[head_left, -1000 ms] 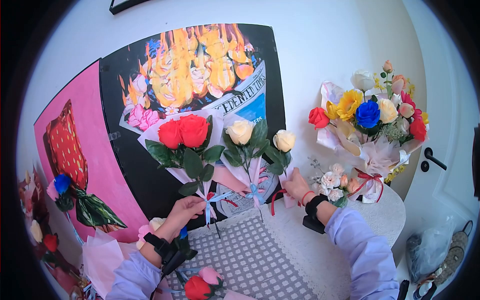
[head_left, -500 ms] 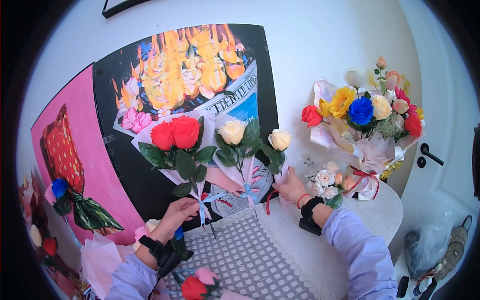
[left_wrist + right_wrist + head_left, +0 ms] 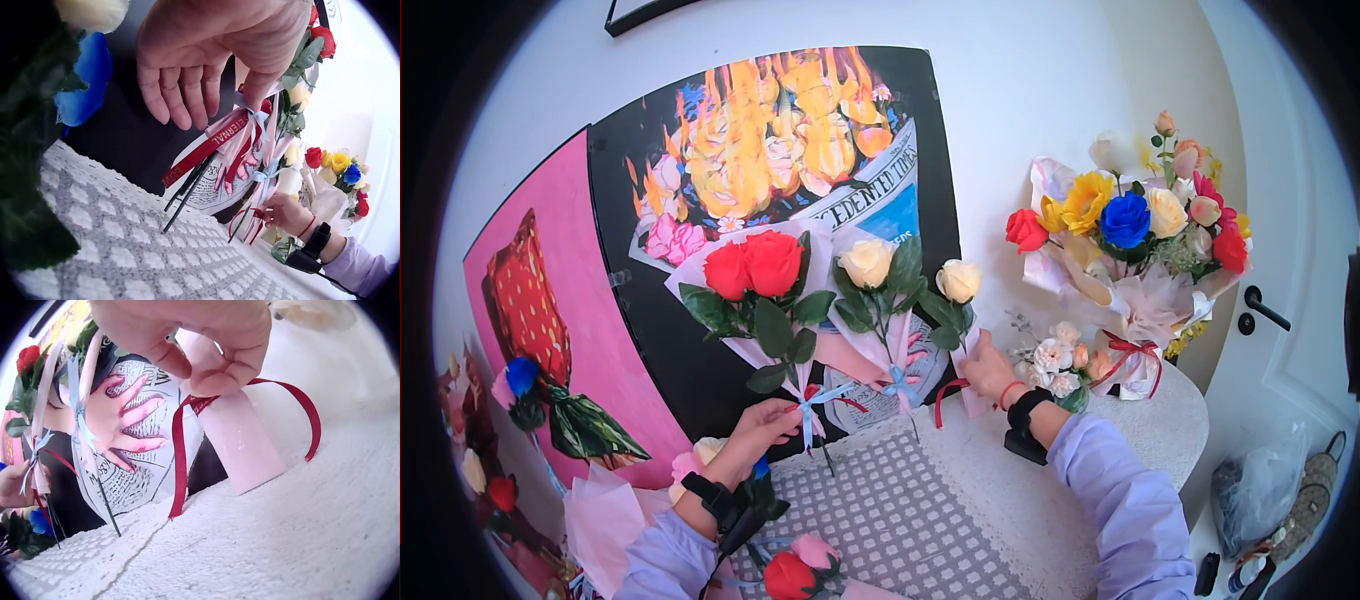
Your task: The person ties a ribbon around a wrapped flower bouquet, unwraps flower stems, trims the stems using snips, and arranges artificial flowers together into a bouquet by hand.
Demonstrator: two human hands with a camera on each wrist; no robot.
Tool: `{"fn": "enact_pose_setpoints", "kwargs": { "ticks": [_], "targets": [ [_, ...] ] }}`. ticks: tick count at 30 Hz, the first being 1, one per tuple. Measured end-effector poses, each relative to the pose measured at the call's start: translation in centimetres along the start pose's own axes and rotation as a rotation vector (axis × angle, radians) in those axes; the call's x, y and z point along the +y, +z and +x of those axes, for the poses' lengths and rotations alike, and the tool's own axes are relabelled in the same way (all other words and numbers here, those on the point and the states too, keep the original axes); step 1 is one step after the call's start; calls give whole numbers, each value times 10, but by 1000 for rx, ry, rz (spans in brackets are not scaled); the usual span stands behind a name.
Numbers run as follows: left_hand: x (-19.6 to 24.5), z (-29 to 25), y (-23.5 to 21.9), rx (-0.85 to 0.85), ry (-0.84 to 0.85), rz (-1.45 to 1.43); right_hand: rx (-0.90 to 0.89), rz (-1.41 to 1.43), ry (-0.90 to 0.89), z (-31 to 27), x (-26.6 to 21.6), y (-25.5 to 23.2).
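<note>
The 2-rose red bouquet (image 3: 772, 264) rises above your left fingertips, its smooth, pale pink wrap narrowing to a satiny light blue bow (image 3: 812, 398); your left hand (image 3: 762, 425) has relaxed, extended fingers, the thumb touching the tie. Your right hand (image 3: 990, 372) pinches the flat wrap of the single-cream-rose bouquet (image 3: 958, 281), red ribbon (image 3: 179, 456) curling out beneath its fingers. Between your 2 hands stands another cream-rose bouquet (image 3: 865, 264). Below your fingers lies a nubby gray-and-white tablecloth (image 3: 890, 510); beyond your right fingers, a large mixed bouquet (image 3: 1145, 310). Both hands keep their earlier places.
</note>
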State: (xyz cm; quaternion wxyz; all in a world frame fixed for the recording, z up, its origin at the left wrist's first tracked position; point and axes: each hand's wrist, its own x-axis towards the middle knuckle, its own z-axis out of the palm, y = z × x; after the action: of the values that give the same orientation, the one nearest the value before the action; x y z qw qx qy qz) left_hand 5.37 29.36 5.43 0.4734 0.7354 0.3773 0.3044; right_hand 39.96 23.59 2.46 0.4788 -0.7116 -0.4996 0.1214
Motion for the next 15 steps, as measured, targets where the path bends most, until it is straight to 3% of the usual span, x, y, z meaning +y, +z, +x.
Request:
{"fn": "enact_pose_setpoints", "kwargs": {
  "ticks": [15],
  "targets": [
    [-4,2,-1,-9,10,-1,-5,-23,-7,-14,-6,-10]
  ]
}}
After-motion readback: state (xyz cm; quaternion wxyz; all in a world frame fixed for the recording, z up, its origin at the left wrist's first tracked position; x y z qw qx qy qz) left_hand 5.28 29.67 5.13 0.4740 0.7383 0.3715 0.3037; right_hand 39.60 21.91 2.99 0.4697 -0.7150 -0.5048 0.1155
